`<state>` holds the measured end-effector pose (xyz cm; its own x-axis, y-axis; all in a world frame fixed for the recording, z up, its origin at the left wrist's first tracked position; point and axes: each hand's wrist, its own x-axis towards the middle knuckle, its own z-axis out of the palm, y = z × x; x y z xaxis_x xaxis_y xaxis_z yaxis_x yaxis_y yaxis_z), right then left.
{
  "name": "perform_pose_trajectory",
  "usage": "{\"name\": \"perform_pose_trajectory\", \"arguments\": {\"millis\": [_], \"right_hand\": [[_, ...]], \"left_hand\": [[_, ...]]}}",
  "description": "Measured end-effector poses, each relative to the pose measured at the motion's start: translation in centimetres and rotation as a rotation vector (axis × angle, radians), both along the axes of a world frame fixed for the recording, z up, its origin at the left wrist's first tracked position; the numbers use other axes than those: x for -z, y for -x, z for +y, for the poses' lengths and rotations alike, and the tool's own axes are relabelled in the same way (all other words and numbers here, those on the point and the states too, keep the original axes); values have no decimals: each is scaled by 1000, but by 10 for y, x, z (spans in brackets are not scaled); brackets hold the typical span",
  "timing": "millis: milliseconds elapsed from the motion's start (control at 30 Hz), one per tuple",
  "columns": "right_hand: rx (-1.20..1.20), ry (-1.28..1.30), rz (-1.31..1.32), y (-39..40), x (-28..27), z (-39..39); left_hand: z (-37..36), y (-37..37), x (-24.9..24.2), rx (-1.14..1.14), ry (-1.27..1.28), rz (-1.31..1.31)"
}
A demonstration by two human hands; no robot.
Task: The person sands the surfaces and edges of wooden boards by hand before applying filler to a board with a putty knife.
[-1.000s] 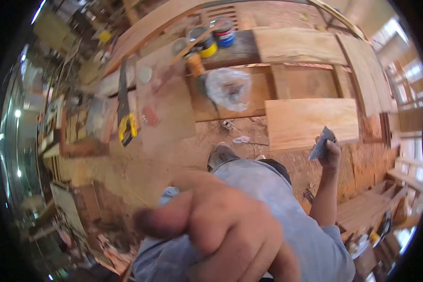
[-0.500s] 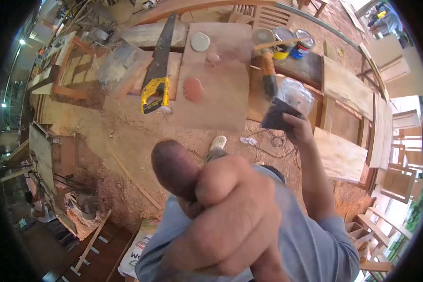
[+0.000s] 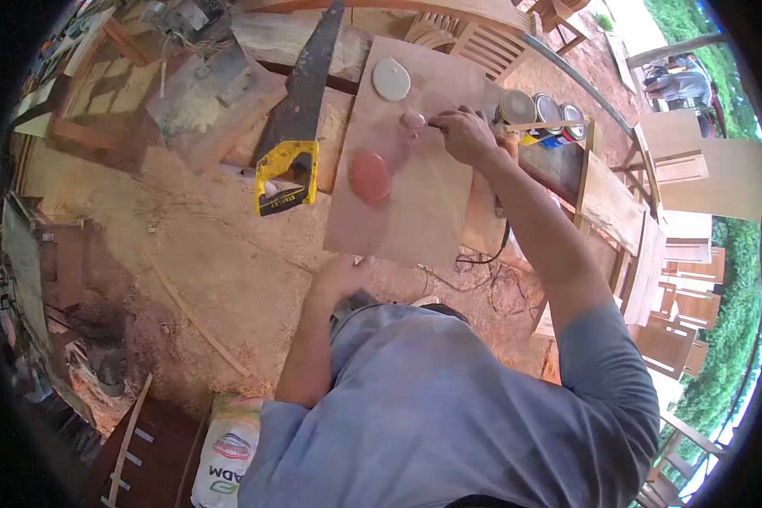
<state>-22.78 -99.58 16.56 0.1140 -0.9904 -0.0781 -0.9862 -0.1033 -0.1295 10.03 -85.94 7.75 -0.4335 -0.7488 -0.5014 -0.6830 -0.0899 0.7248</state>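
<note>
A flat brown board (image 3: 436,199) lies on the bench with a cream round patch (image 3: 391,80), a salmon-coloured patch (image 3: 369,176) and a small pink blob (image 3: 413,120) on it. Over the board's right part is my right hand (image 3: 466,135), its fingers pressed together just right of the pink blob, around something dark and too small to name. My left hand (image 3: 343,275) is low, by the board's near edge; its fingers are blurred and partly hidden.
A handsaw with a yellow handle (image 3: 286,178) lies left of the board. Open cans (image 3: 517,107) with a wooden stick across them stand at the right, near planks (image 3: 610,199). A slatted wooden piece (image 3: 488,51) is behind. A printed sack (image 3: 229,449) lies lower left.
My right hand has moved up and left to the board, and the dark sheet and clear bag are no longer in it. My left hand has dropped from close to the camera.
</note>
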Motion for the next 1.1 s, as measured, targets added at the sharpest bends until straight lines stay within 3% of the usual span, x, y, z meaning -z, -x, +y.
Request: {"name": "perform_pose_trajectory", "arguments": {"millis": [133, 200, 367, 500, 600, 767, 933, 1100], "right_hand": [[24, -137, 100, -8, 1, -19], [49, -233, 150, -9, 3, -27], [154, -434, 121, -25, -16, -39], [105, -391, 79, -23, -26, -46], [48, -328, 167, -21, -26, -48], [21, -338, 122, -17, -7, -49], [48, -530, 111, -24, -2, -74], [14, -608, 106, -22, 7, -76]], "left_hand": [[0, 13, 12, -45, -135, -50], [11, 12, 51, 13, 94, 86], [9, 9, 39, 2, -5, 19], [16, 10, 50, -82, 71, 83], [8, 10, 31, -95, -49, 79], [8, 13, 19, -121, 20, 119], [7, 15, 20, -110, -54, 82], [14, 20, 29, -266, 107, 341]]}}
